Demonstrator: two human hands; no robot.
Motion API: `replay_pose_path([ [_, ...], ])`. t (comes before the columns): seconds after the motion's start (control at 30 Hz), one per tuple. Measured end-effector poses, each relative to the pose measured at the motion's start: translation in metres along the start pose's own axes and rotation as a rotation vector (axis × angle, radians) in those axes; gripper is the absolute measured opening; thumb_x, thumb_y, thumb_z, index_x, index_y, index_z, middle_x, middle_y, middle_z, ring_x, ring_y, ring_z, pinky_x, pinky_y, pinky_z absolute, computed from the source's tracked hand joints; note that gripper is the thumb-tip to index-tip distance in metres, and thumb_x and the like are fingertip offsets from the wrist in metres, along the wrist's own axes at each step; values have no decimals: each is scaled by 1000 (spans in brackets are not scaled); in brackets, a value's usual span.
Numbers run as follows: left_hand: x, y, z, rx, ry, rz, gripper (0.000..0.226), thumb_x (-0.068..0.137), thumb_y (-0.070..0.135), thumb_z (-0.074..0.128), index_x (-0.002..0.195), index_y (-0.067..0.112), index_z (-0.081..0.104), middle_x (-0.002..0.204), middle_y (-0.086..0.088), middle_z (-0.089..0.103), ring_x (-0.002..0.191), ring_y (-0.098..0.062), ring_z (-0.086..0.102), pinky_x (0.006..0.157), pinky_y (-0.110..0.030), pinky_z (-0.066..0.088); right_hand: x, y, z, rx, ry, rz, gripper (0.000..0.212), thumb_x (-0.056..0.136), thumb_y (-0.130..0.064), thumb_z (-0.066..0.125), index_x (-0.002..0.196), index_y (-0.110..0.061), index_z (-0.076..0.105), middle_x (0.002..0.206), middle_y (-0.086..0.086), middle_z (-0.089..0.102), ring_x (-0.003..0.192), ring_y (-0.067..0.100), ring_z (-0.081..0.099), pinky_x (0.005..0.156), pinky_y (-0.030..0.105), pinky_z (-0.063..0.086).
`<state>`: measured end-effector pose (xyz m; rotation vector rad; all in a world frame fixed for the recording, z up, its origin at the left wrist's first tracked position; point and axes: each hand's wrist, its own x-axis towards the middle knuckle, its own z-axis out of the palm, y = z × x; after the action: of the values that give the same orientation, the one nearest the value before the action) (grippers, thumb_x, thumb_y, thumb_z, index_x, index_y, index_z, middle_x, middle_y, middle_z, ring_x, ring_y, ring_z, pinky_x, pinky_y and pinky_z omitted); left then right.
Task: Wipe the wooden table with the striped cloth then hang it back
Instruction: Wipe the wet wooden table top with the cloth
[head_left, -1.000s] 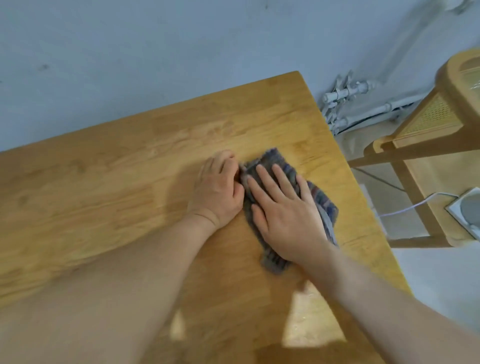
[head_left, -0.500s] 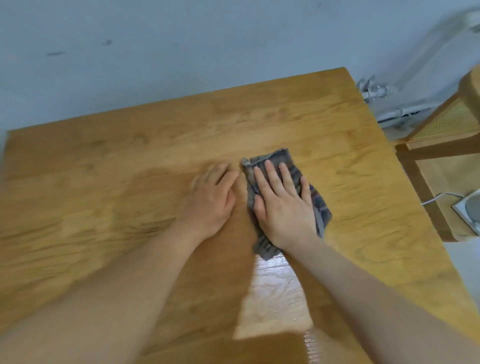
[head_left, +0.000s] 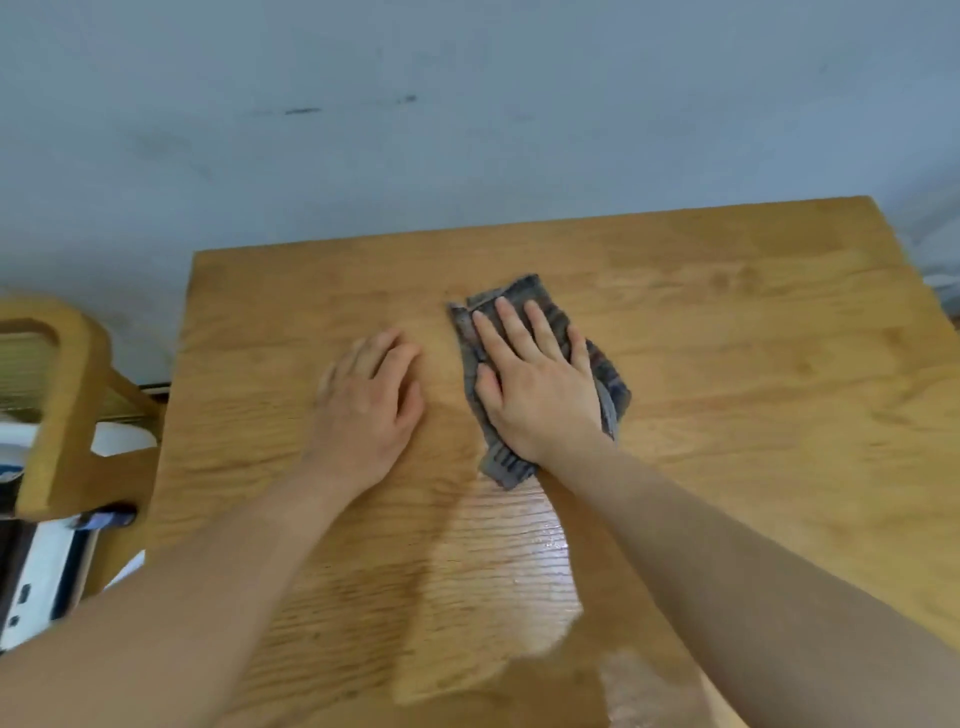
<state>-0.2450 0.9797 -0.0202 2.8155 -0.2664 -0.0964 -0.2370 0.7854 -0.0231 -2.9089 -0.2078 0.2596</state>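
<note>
Grey striped cloth (head_left: 519, 293) lies flat under our right grip (head_left: 540, 384), fingers straight and pressing. It has slid from the right edge of the tabletop (head_left: 727, 338) toward the middle, so wiping is underway and hanging is not yet due. Beside it our left grip (head_left: 369, 405) rests flat, fingers straight, apart from the cloth. Further left stands a wooden chair (head_left: 67, 405); nothing blocks us.

My right hand (head_left: 540, 384) lies flat on the striped cloth (head_left: 525, 294) and hides most of its middle. My left hand (head_left: 369, 410) is blurry at the fingertips. The wooden table (head_left: 753, 364) runs out of view at 6 and 3 o'clock. The chair (head_left: 67, 395) at 9 o'clock is cut off too.
</note>
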Motion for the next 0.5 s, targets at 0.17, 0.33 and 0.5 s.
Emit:
replay_pose_path([
  [0.17, 15, -64, -21, 43, 65, -108, 38, 95, 34, 44, 131, 22, 46, 147, -2, 39, 135, -25, 33, 108, -47, 27, 63, 11, -9, 10, 30, 211, 58, 101, -47, 17, 156, -34, 5, 165, -9, -1, 151, 17, -5, 120, 53, -1],
  [0.33, 24, -76, -20, 23, 132, -185, 37, 94, 31, 41, 130, 21, 44, 144, -3, 41, 133, -24, 36, 109, -45, 26, 103, -63, -2, -90, -33, -183, 54, 103, -44, 16, 156, -36, 5, 164, -12, -2, 151, 15, -5, 120, 55, 0],
  [0.5, 24, -77, -19, -61, 250, -374, 24, 86, 18, 45, 109, 10, 46, 120, -10, 51, 112, -28, 46, 94, -42, 41, 145, -146, 9, -110, -133, -549, 52, 104, -42, 18, 155, -41, 9, 164, -16, 2, 151, 13, -3, 119, 55, -1],
])
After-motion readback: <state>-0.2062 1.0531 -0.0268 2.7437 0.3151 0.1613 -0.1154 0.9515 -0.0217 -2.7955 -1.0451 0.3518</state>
